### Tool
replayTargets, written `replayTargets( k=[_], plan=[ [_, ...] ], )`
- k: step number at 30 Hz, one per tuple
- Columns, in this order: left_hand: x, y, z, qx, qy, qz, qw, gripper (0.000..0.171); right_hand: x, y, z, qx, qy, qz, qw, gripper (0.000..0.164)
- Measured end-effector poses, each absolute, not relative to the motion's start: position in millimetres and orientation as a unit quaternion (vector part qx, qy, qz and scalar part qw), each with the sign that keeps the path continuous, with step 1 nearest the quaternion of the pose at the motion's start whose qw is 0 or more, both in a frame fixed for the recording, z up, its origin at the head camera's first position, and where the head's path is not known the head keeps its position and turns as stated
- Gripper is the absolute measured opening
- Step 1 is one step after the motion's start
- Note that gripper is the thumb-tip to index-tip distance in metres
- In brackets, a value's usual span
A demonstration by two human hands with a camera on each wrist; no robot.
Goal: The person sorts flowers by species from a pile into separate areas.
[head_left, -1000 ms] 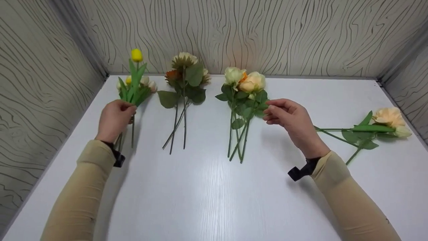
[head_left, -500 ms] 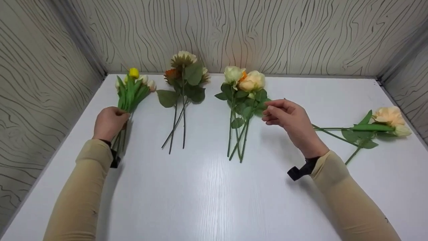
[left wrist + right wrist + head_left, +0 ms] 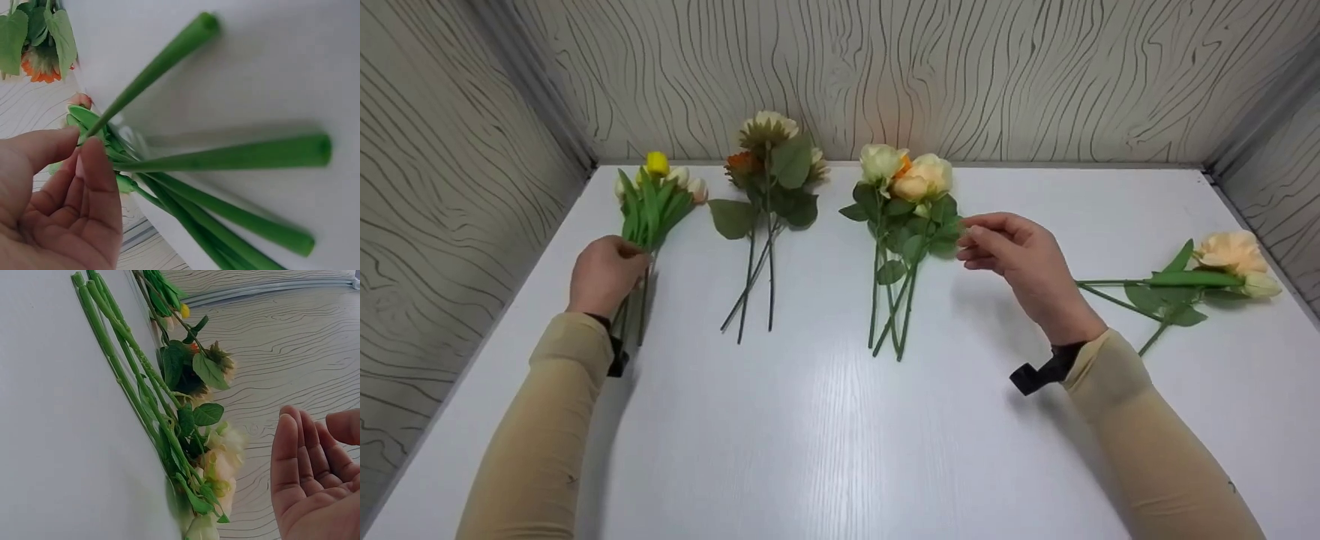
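My left hand (image 3: 607,276) is at the bunch of tulips (image 3: 660,206) on the left of the white table. Between thumb and forefinger it pinches the green stem (image 3: 152,73) of a tulip, whose yellow bloom (image 3: 658,163) lies over the bunch's leaves. Several other tulip stems (image 3: 242,157) fan out beneath that hand in the left wrist view. My right hand (image 3: 1020,259) hovers beside the bunch of cream and peach roses (image 3: 928,176), fingers loosely bent and nothing between them. The right wrist view shows its thumb apart from the fingers (image 3: 287,450).
Between tulips and roses lies a bunch of dark-leaved flowers (image 3: 791,161) with cream and rust-orange heads. At the far right, a peach flower (image 3: 1230,253) and a pale bud lie sideways with crossed stems. Wood-patterned panels (image 3: 840,82) enclose the table's back and sides.
My left hand has brought the yellow tulip down and toward me, so its bloom now overlaps the other tulips. My right hand has barely moved.
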State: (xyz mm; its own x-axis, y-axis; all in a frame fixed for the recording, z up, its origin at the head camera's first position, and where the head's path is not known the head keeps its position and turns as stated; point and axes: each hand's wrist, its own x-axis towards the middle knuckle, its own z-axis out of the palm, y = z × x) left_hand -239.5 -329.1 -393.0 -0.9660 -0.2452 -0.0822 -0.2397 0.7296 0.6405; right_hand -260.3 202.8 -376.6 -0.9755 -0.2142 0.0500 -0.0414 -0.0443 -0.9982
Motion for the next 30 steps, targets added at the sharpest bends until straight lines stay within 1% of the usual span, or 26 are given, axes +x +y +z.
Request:
replayTargets(
  k=[3, 7, 11, 14, 17, 21, 25, 27, 30],
  plan=[
    [-240, -318, -387, 0.105, -0.934, -0.34, 0.033, 0.037, -263, 214, -373, -0.079, 0.678, -0.73, 0.041, 0.036],
    [-244, -288, -379, 0.056, -0.939, -0.333, 0.066, 0.036, -267, 237, -372, -0.048, 0.712, -0.701, 0.015, 0.038],
    [-243, -242, -372, -0.002, -0.94, -0.333, 0.069, 0.032, -273, 266, -375, -0.027, 0.783, -0.622, 0.001, 0.039],
    [-236, -200, -365, -0.057, -0.942, -0.325, 0.059, 0.03, -279, 292, -378, -0.01, 0.832, -0.555, -0.004, 0.04],
    [-229, -157, -359, -0.124, -0.942, -0.306, 0.056, 0.029, -283, 318, -380, 0.011, 0.874, -0.487, 0.004, 0.045],
    [-219, -103, -356, -0.227, -0.925, -0.295, 0.072, 0.028, -283, 343, -382, 0.017, 0.923, -0.383, 0.022, 0.049],
    [-207, -54, -359, -0.312, -0.902, -0.29, 0.072, 0.027, -281, 358, -384, -0.016, 0.961, -0.274, 0.022, 0.037],
    [-201, -33, -361, -0.342, -0.893, -0.285, 0.065, 0.027, -281, 365, -384, -0.036, 0.973, -0.225, 0.026, 0.03],
    [-192, -6, -366, -0.377, -0.882, -0.276, 0.057, 0.025, -279, 376, -386, -0.061, 0.984, -0.163, 0.039, 0.026]
  ],
)
